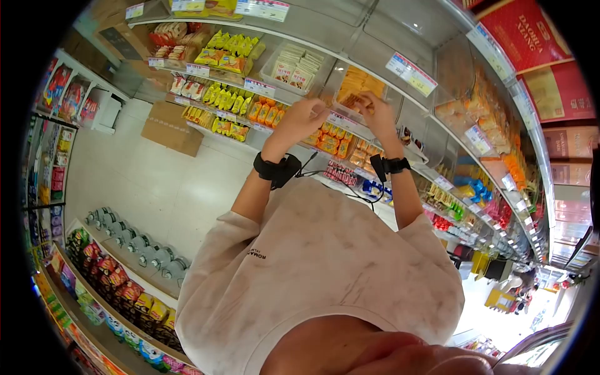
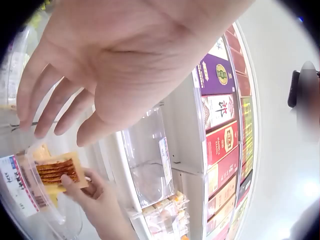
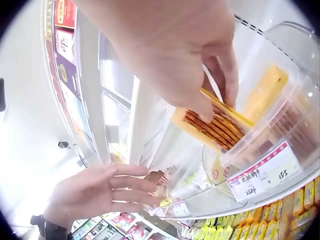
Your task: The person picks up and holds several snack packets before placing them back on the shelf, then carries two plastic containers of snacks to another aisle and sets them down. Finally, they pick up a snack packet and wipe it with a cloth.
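Observation:
My right hand pinches a flat yellow-edged packet of reddish-brown snack strips between thumb and fingers. The packet is at the rim of a clear plastic bin, where more yellow packets lie; in the left wrist view the packet shows its clear window. A price card is on the bin's front. My left hand holds nothing, its fingers extended and spread. It hovers in front of the shelf, to the left of the bin, as the head view shows this hand too.
Left of the bin stands another tub of white packets, with yellow snack packs farther left. Lower shelves hold orange packs. Red boxes line the upper right. A cardboard box and large water bottles stand on the floor side.

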The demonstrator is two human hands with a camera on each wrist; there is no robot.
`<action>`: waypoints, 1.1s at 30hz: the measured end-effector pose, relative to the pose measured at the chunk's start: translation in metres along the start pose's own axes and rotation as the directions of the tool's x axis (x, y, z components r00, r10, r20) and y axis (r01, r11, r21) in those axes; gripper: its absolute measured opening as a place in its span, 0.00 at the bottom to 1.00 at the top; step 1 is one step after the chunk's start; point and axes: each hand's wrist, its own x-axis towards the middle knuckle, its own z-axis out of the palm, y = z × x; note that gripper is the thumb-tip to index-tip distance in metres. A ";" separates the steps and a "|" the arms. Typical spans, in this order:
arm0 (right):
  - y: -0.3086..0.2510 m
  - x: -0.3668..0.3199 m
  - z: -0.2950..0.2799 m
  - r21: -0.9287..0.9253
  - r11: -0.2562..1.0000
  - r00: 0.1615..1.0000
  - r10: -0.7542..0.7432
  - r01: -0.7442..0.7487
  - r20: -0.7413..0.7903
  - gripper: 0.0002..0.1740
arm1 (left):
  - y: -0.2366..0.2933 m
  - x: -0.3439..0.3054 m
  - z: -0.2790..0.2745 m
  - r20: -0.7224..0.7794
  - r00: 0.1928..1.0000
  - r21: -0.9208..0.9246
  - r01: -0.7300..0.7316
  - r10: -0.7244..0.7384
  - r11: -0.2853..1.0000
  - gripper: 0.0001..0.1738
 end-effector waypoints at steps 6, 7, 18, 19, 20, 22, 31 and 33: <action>0.013 0.010 0.026 -0.005 0.999 0.991 0.043 -0.043 0.128 0.19 | -0.017 -0.024 -0.030 -0.105 0.995 -0.057 0.000 -0.006 0.998 0.15; 0.008 0.012 0.026 0.003 1.000 0.998 0.016 -0.016 0.069 0.20 | -0.019 -0.027 -0.037 -0.123 0.992 -0.080 -0.008 -0.002 0.997 0.14; -0.025 -0.016 0.061 -0.271 0.956 0.992 -0.123 0.116 -0.010 0.25 | -0.048 -0.053 -0.061 -0.056 0.997 -0.221 0.033 -0.047 0.975 0.15; -0.023 -0.017 0.065 -0.317 0.940 0.990 -0.140 0.126 -0.022 0.25 | -0.053 -0.052 -0.055 -0.035 0.999 -0.243 0.027 -0.036 0.970 0.15; -0.019 -0.017 0.070 -0.363 0.922 0.987 -0.159 0.136 -0.033 0.25 | -0.057 -0.051 -0.050 -0.002 0.998 -0.242 0.054 -0.056 0.969 0.15; -0.015 -0.016 0.068 -0.348 0.931 0.988 -0.143 0.114 -0.059 0.25 | -0.055 -0.051 -0.044 0.059 0.994 -0.229 0.102 -0.091 0.968 0.16; -0.017 -0.061 0.011 0.922 0.266 0.841 0.531 -0.282 0.105 0.24 | -0.077 -0.029 -0.071 -0.173 0.952 -0.713 0.056 -0.253 0.699 0.17; -0.034 -0.068 -0.008 0.943 -0.134 0.811 0.482 -0.304 0.330 0.23 | -0.074 -0.018 -0.076 -0.182 0.945 -0.796 0.021 -0.272 0.606 0.16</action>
